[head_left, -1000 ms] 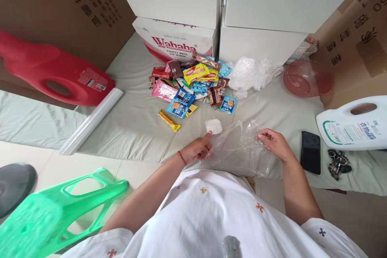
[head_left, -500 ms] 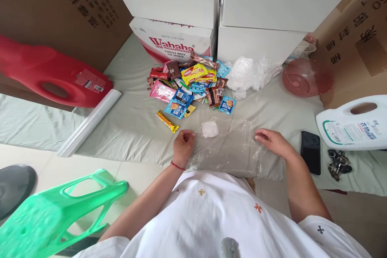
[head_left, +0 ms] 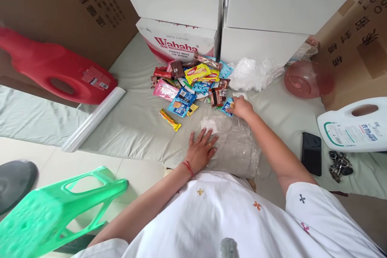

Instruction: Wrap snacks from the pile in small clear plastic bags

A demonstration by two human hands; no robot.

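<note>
A clear plastic bag (head_left: 228,149) lies flat on the cloth in front of me, with a small whitish square (head_left: 208,122) showing at its upper left. My left hand (head_left: 201,151) rests spread on the bag's left side, fingertips by that square. Farther out, my right hand (head_left: 242,109) has its fingers closed on the edge of a blue snack packet (head_left: 226,107) at the right side of the snack pile. The heap of wrapped snacks (head_left: 197,73) mixes yellow, pink, red, brown and blue packets. Apart from it lies a yellow snack bar (head_left: 169,119).
A white carton (head_left: 178,42) stands behind the snacks, crumpled clear plastic (head_left: 249,73) beside it. At right are a reddish bowl (head_left: 305,80), phone (head_left: 311,154), keys (head_left: 340,165) and white jug (head_left: 353,125). Left are a red jug (head_left: 66,74), plastic roll (head_left: 93,119) and green stool (head_left: 66,205).
My right hand has moved from the bag's right edge out to the blue packet. My left hand has shifted right and flattened onto the bag.
</note>
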